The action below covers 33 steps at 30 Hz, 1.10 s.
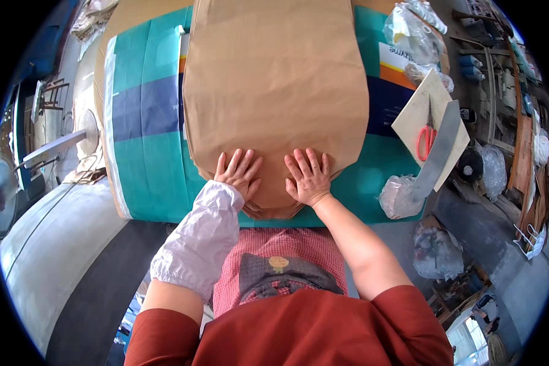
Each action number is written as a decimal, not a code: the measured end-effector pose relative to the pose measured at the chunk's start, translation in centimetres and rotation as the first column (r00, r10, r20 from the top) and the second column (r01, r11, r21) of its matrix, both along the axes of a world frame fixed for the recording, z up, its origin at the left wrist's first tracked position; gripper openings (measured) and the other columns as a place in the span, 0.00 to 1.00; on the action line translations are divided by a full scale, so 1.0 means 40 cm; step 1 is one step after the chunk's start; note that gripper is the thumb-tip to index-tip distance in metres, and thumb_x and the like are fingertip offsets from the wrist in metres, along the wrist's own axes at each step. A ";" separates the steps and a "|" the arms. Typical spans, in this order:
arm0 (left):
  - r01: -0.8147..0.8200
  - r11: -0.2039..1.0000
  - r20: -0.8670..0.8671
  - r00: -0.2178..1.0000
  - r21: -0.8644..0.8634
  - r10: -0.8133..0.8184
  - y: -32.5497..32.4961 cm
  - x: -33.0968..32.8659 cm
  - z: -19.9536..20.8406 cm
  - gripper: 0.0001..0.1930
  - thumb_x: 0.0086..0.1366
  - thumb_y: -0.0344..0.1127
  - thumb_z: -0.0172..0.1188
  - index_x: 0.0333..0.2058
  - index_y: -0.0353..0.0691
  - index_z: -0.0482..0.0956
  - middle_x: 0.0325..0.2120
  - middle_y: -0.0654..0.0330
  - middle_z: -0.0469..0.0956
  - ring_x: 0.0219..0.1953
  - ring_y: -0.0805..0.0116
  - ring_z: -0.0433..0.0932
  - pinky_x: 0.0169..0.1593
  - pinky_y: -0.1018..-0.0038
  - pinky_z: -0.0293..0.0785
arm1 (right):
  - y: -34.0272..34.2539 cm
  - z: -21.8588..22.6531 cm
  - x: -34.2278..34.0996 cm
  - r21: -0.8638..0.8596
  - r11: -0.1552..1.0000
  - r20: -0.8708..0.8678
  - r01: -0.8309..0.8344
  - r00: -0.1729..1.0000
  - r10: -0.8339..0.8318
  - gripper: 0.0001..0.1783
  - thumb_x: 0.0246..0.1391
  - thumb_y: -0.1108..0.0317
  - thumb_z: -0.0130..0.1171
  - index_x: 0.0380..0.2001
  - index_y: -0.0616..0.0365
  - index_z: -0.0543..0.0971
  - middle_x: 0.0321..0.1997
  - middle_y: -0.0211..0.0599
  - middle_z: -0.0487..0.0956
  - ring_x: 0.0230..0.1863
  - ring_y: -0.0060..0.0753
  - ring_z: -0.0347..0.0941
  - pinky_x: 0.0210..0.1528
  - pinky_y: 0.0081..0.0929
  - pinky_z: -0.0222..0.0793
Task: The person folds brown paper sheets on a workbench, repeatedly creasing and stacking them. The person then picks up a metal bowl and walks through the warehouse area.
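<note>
A stack of brown paper sheets (274, 79), perhaps large paper bags, lies before me with its near end narrowed by slanted corners. On that near end my left hand (238, 174) rests flat, fingers spread and pointing away from me. A white sleeve cover (198, 238) wraps my left forearm. My right hand (310, 177) lies open beside it on the same paper, with a gap between the two thumbs. Neither hand holds anything. Several layers show along the stack's near edge, between and below my hands.
Beneath the stack is a green and dark blue printed sheet (146, 165) covering the table. To the right, red-handled scissors (426, 141) and a long grey metal blade (440, 143) lie on a cream board (413, 116). A plastic-wrapped block (400, 198) sits near the right corner; crumpled clear plastic (412, 39) lies farther back.
</note>
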<state>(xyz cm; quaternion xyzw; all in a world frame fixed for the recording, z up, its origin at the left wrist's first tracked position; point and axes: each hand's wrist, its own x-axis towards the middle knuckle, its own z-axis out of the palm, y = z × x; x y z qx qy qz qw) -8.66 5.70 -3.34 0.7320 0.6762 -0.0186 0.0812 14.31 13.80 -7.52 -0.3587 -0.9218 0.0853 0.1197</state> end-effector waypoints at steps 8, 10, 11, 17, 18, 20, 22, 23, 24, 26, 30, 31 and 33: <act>0.042 0.998 -0.037 0.998 0.038 -0.040 0.033 0.020 0.048 0.28 0.61 0.50 0.56 0.61 0.58 0.68 0.64 0.65 0.62 0.66 0.63 0.59 0.65 0.49 0.54 | 0.026 0.033 -0.021 -0.021 1.000 0.012 -0.012 1.000 0.012 0.37 0.50 0.53 0.53 0.66 0.40 0.62 0.73 0.33 0.53 0.73 0.47 0.45 0.69 0.60 0.38; 0.094 0.984 -0.038 0.995 0.149 -0.089 0.013 0.047 0.031 0.29 0.61 0.47 0.55 0.61 0.51 0.67 0.65 0.62 0.61 0.67 0.64 0.58 0.66 0.52 0.54 | -0.006 0.078 -0.049 -0.023 0.998 0.097 0.058 0.994 -0.055 0.34 0.52 0.56 0.52 0.65 0.43 0.64 0.71 0.31 0.57 0.72 0.43 0.49 0.69 0.57 0.45; 0.091 0.983 0.002 0.996 0.161 -0.093 0.008 0.068 0.034 0.30 0.61 0.47 0.55 0.62 0.49 0.67 0.65 0.61 0.61 0.67 0.64 0.57 0.67 0.53 0.53 | -0.021 0.112 -0.066 -0.106 0.994 0.109 0.013 0.994 -0.001 0.33 0.53 0.59 0.51 0.64 0.48 0.65 0.70 0.33 0.59 0.72 0.43 0.50 0.70 0.55 0.44; 0.109 0.992 0.101 0.988 0.067 -0.116 -0.030 0.071 0.013 0.35 0.56 0.49 0.58 0.62 0.43 0.66 0.65 0.60 0.61 0.68 0.64 0.56 0.68 0.52 0.48 | -0.076 0.066 -0.058 -0.131 0.990 0.073 -0.059 0.995 0.069 0.33 0.54 0.57 0.49 0.64 0.52 0.65 0.72 0.32 0.57 0.73 0.38 0.48 0.71 0.50 0.41; 0.134 0.984 0.074 0.987 0.118 -0.143 -0.037 0.069 -0.004 0.35 0.55 0.49 0.58 0.61 0.43 0.67 0.64 0.61 0.63 0.67 0.65 0.57 0.68 0.52 0.49 | -0.080 0.054 -0.055 -0.104 0.993 0.072 -0.054 0.995 0.062 0.33 0.54 0.56 0.49 0.64 0.51 0.65 0.72 0.31 0.57 0.73 0.38 0.48 0.71 0.49 0.41; 0.136 0.978 0.043 0.989 0.161 -0.144 -0.048 0.075 -0.025 0.33 0.56 0.49 0.58 0.61 0.45 0.69 0.63 0.63 0.64 0.67 0.67 0.59 0.67 0.53 0.50 | -0.098 0.029 -0.048 -0.063 0.997 0.076 -0.048 0.996 0.053 0.34 0.53 0.55 0.48 0.64 0.50 0.65 0.72 0.30 0.56 0.73 0.37 0.48 0.71 0.49 0.40; 0.150 0.971 0.046 0.986 0.183 -0.161 -0.052 0.070 -0.038 0.32 0.56 0.49 0.58 0.59 0.46 0.70 0.63 0.64 0.65 0.66 0.67 0.59 0.67 0.53 0.51 | -0.102 0.011 -0.045 -0.045 0.998 0.078 -0.042 0.996 0.046 0.33 0.53 0.54 0.48 0.64 0.48 0.66 0.72 0.28 0.57 0.73 0.35 0.49 0.71 0.49 0.40; 0.156 0.968 0.048 0.985 0.196 -0.169 -0.051 0.068 -0.041 0.31 0.56 0.49 0.58 0.59 0.46 0.71 0.63 0.64 0.66 0.66 0.67 0.60 0.67 0.53 0.51 | -0.105 0.006 -0.044 -0.029 0.999 0.071 -0.041 0.997 0.043 0.33 0.53 0.54 0.48 0.64 0.48 0.66 0.72 0.28 0.58 0.73 0.34 0.50 0.71 0.49 0.40; 0.163 0.961 0.049 0.983 0.222 -0.178 -0.055 0.067 -0.049 0.31 0.56 0.49 0.59 0.58 0.46 0.72 0.62 0.64 0.66 0.66 0.68 0.60 0.67 0.54 0.50 | -0.109 0.003 -0.043 -0.014 0.999 0.064 -0.040 0.997 0.041 0.33 0.53 0.54 0.48 0.64 0.47 0.67 0.72 0.28 0.58 0.73 0.34 0.50 0.71 0.49 0.39; 0.174 0.946 0.050 0.979 0.275 -0.195 -0.062 0.063 -0.063 0.30 0.55 0.50 0.59 0.57 0.47 0.73 0.61 0.65 0.68 0.66 0.68 0.60 0.67 0.54 0.50 | -0.118 -0.005 -0.038 0.003 0.999 0.058 -0.039 0.998 0.039 0.32 0.54 0.53 0.47 0.63 0.46 0.67 0.71 0.27 0.59 0.72 0.33 0.51 0.71 0.49 0.39; 0.192 0.926 0.060 0.973 0.326 -0.223 -0.077 0.059 -0.086 0.30 0.55 0.51 0.58 0.57 0.47 0.74 0.61 0.65 0.68 0.66 0.68 0.60 0.68 0.53 0.46 | -0.127 -0.026 -0.032 0.042 0.998 0.022 -0.041 0.999 0.040 0.31 0.55 0.53 0.45 0.63 0.45 0.67 0.71 0.26 0.60 0.72 0.33 0.52 0.71 0.49 0.39; 0.183 0.928 0.073 0.973 0.325 -0.218 -0.082 0.060 -0.095 0.31 0.55 0.51 0.58 0.57 0.48 0.73 0.61 0.65 0.68 0.65 0.68 0.60 0.68 0.53 0.47 | -0.128 -0.034 -0.032 0.049 0.998 0.025 -0.041 0.999 0.040 0.31 0.55 0.53 0.45 0.63 0.46 0.68 0.71 0.26 0.60 0.72 0.33 0.53 0.71 0.49 0.40; 0.191 0.938 0.071 0.973 0.290 -0.220 -0.078 0.057 -0.095 0.31 0.55 0.52 0.58 0.57 0.48 0.73 0.61 0.65 0.68 0.65 0.67 0.61 0.68 0.54 0.47 | -0.123 -0.029 -0.036 0.043 0.998 0.021 -0.040 0.999 0.039 0.31 0.54 0.53 0.46 0.63 0.46 0.68 0.71 0.26 0.60 0.71 0.33 0.53 0.71 0.49 0.41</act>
